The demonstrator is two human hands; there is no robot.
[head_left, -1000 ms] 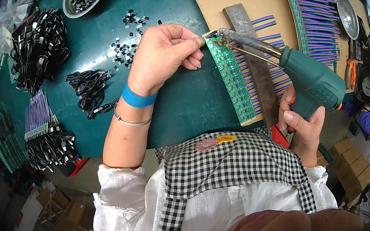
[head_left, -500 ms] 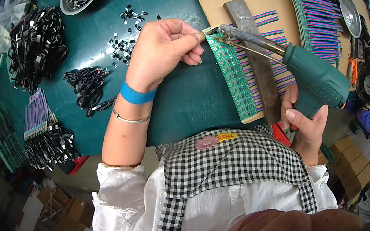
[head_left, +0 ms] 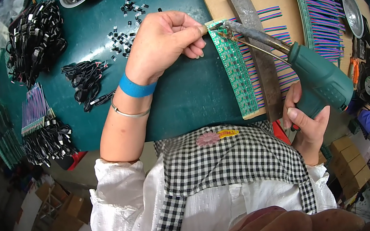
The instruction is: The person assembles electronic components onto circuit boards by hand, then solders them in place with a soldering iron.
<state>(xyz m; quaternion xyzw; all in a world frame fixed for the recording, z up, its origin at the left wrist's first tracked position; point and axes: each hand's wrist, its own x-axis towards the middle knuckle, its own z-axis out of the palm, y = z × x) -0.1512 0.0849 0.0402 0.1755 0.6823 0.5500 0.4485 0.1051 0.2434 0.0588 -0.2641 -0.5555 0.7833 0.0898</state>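
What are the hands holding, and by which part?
The right hand holds the soldering gun by its handle. The left hand pinches at the far end of the circuit board; its hold is unclear.

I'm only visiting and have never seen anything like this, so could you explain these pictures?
There's no robot here, just a person's bare hands, seen by a head-worn fisheye camera looking down; it bends straight edges. The right hand holds a green soldering gun, its tip at the far end of a green circuit-board panel. The left hand pinches its fingertips at that end; what they grip is too small to tell. A metal bar lies across coloured wires. On the green table lie black cables and small black components.
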